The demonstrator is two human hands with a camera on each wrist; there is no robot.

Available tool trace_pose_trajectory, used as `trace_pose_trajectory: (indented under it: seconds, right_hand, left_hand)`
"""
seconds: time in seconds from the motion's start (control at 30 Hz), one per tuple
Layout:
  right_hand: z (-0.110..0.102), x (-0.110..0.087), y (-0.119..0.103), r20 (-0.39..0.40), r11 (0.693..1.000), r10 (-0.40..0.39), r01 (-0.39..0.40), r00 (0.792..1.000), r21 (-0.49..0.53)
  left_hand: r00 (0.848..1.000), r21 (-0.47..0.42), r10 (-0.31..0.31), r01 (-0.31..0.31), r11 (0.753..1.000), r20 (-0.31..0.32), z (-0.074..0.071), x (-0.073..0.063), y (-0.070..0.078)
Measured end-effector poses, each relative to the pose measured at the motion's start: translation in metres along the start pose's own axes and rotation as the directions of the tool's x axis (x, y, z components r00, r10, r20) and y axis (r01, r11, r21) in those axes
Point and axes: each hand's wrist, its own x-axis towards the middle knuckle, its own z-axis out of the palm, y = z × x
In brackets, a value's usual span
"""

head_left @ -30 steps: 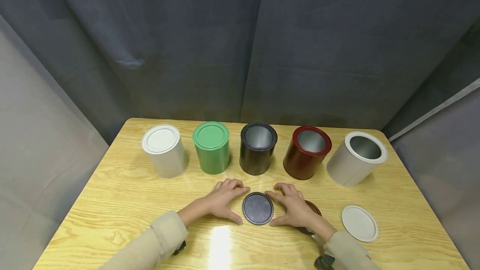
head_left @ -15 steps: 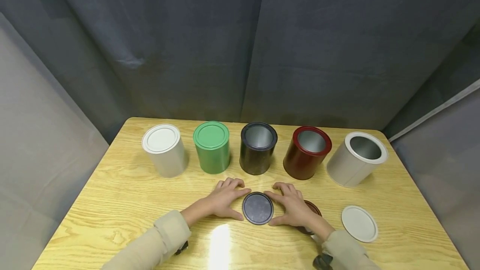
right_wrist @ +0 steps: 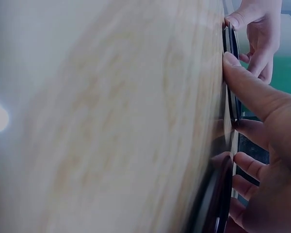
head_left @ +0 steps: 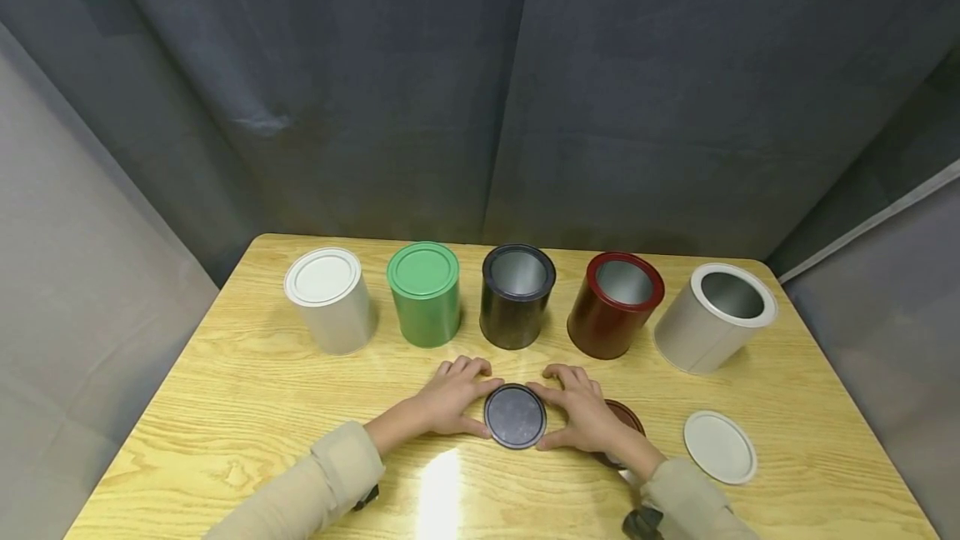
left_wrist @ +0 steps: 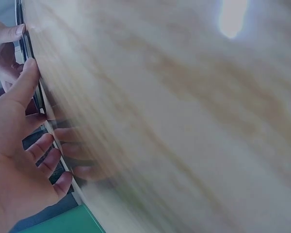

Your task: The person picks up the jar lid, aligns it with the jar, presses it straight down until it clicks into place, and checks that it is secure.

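A round black lid (head_left: pixel 515 417) lies flat on the wooden table, between the two hands. My left hand (head_left: pixel 454 400) holds its left rim, thumb at the near side and index finger at the far side. Opposite, my right hand (head_left: pixel 579 415) grips the right rim the same way. In the left wrist view the left hand (left_wrist: pixel 14 145) has its thumb against the lid's edge, seen side-on. The right hand (right_wrist: pixel 276 160) shows a like hold in the right wrist view. Straight behind stands an uncovered black can (head_left: pixel 515 307).
A lidded white can (head_left: pixel 330 315) and a lidded green can (head_left: pixel 426 307) stand left. An uncovered dark red can (head_left: pixel 606 327) and uncovered white can (head_left: pixel 693 340) stand right. A brown-red lid (head_left: pixel 628 417), partly hidden by the right forearm, and a white lid (head_left: pixel 720 447) lie nearer.
My left hand has shifted slightly right, closing its gap to the black lid. The right hand has come slightly left onto the rim. The cans and lids have stayed where they were.
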Motion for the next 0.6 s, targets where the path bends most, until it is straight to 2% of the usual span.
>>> trace_pose_trajectory:
  seconds: [0.17,0.6]
  right_hand:
    - [-0.0001,0.0005,-0.0010,-0.002,1.000,0.000,0.000,1.000,0.014]
    - [-0.0025,-0.0003,0.0007,-0.012,0.999,-0.018,0.018,1.000,0.048]
  left_hand:
    - [1.000,0.018,0.000,0.000,1.000,0.004,0.0003,0.0002,0.0001]
    - [1.000,-0.006,0.004,-0.004,1.000,-0.011,0.0011,0.0005,-0.0014]
